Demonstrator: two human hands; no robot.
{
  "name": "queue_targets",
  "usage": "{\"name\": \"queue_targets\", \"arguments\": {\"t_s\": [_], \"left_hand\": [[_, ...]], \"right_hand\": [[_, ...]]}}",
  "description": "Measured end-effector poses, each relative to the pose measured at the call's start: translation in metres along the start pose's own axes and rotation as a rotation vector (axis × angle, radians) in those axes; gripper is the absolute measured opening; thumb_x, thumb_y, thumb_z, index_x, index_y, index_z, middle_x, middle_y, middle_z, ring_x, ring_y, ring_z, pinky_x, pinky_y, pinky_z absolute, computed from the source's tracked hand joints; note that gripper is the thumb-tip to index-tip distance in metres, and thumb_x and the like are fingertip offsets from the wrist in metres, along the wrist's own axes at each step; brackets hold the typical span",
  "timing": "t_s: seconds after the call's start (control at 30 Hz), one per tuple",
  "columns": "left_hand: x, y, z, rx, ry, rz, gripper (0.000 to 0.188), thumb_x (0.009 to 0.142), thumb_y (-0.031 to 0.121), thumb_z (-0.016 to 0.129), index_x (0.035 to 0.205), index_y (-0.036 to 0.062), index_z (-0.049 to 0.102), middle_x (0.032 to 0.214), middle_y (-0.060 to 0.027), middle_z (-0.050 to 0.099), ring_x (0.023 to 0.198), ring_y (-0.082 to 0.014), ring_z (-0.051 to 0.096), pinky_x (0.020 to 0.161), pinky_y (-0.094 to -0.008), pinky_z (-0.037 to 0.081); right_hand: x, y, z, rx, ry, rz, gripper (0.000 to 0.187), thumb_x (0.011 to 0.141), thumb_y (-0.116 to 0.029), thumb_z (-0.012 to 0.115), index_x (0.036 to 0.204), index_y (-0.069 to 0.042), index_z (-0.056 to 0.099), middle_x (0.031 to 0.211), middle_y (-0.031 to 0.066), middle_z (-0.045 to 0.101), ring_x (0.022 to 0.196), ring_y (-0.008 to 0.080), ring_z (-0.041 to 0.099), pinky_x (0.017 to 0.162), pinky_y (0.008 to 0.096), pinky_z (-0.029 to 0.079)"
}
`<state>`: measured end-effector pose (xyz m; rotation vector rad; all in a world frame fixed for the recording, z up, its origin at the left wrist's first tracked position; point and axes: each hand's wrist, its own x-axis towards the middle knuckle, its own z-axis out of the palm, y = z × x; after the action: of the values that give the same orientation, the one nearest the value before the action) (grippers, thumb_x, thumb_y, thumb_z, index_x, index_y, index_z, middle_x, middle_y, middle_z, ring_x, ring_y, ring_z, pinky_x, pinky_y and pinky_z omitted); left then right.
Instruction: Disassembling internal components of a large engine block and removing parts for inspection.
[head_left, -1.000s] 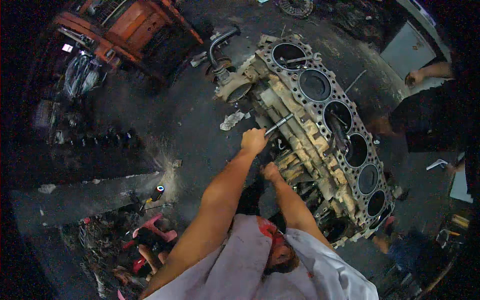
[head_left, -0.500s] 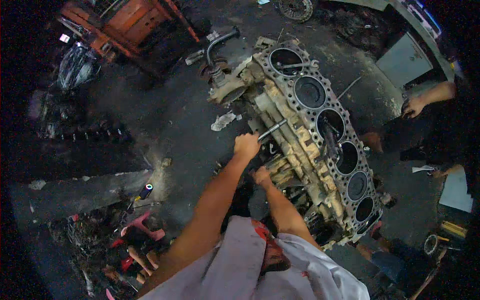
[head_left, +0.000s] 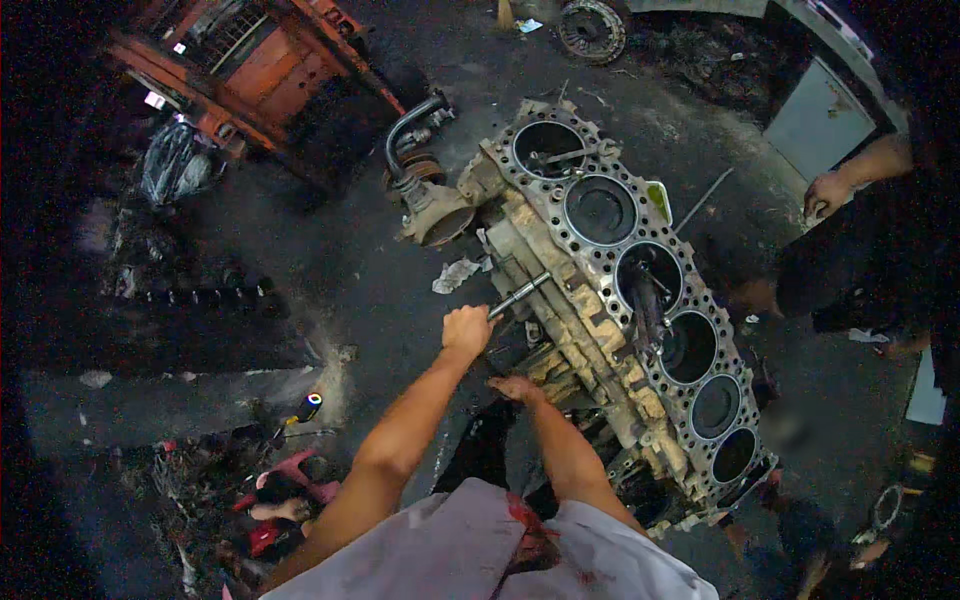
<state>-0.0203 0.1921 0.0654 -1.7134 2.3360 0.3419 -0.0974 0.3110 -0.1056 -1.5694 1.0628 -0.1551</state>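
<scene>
My left hand is closed round one end of a metal bar, perhaps a ratchet handle. The bar's other end reaches the side of a large, dirty engine block. My right hand is lower, beside the block's near left side, with its fingers loosely stretched out and nothing visible in them. Several round cylinder bores run along the block's top face. A wrench lies across the far bore, and a dark metal part stands in the third.
A curved pipe on a housing stands beyond the block, near an orange machine frame. At right is another person's hand. A yellow-and-black tool lies at left, and a crumpled rag is near my left hand.
The whole view has shifted, so the block sits lower and further left. My left hand stays on the bar. My right hand's fingers now look more stretched out.
</scene>
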Motion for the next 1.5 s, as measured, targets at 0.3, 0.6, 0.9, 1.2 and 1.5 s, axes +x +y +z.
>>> {"name": "queue_targets", "arguments": {"t_s": [0.3, 0.6, 0.9, 1.2, 1.5], "left_hand": [[-0.007, 0.004, -0.005, -0.006, 0.121, -0.027, 0.018, 0.073, 0.024, 0.062, 0.082, 0.0093, 0.066, 0.081, -0.0148, 0.064, 0.076, -0.0324, 0.063, 0.068, -0.042, 0.05], [0.025, -0.019, 0.02, -0.042, 0.043, 0.021, 0.026, 0.073, 0.029, 0.062, 0.077, 0.0038, 0.067, 0.079, -0.0186, 0.064, 0.075, -0.0329, 0.063, 0.068, -0.0411, 0.05], [0.035, -0.032, 0.03, -0.671, -0.391, 0.262, 0.055, 0.071, 0.052, 0.067, 0.07, -0.0032, 0.06, 0.058, -0.0121, 0.059, 0.052, -0.019, 0.061, 0.049, -0.0371, 0.046], [0.021, -0.078, 0.0, -1.185, -0.77, -0.082, 0.06, 0.067, 0.049, 0.071, 0.097, -0.0014, 0.058, 0.09, -0.0123, 0.058, 0.082, -0.0226, 0.058, 0.071, -0.0363, 0.045], [0.047, -0.044, -0.025, -1.28, -0.713, 0.076, 0.023, 0.079, 0.017, 0.067, 0.08, -0.0038, 0.058, 0.068, -0.01, 0.059, 0.053, -0.0177, 0.058, 0.047, -0.031, 0.048]], "right_hand": [[-0.018, -0.048, -0.005, 0.291, 0.08, 0.541, 0.057, 0.084, -0.042, 0.049, 0.123, -0.001, 0.046, 0.125, 0.0239, 0.045, 0.116, 0.0353, 0.044, 0.097, 0.0381, 0.035], [-0.029, -0.009, 0.024, -0.487, 0.37, -0.221, 0.048, 0.086, -0.043, 0.043, 0.102, 0.0, 0.056, 0.093, 0.0202, 0.06, 0.087, 0.0377, 0.055, 0.077, 0.0435, 0.043], [-0.145, -0.203, -0.057, 0.306, 0.834, 0.135, 0.038, 0.082, -0.025, 0.054, 0.111, 0.0, 0.052, 0.103, 0.021, 0.058, 0.098, 0.0323, 0.055, 0.083, 0.0375, 0.043], [-0.018, -0.301, -0.159, 0.221, 0.96, 0.113, 0.044, 0.077, -0.03, 0.064, 0.109, -0.001, 0.056, 0.096, 0.021, 0.061, 0.089, 0.0323, 0.061, 0.077, 0.0353, 0.046], [-0.106, -0.201, -0.01, 1.856, 1.265, -0.05, 0.04, 0.078, -0.029, 0.062, 0.107, -0.004, 0.05, 0.102, 0.0127, 0.057, 0.095, 0.0258, 0.054, 0.088, 0.0358, 0.041]]}}
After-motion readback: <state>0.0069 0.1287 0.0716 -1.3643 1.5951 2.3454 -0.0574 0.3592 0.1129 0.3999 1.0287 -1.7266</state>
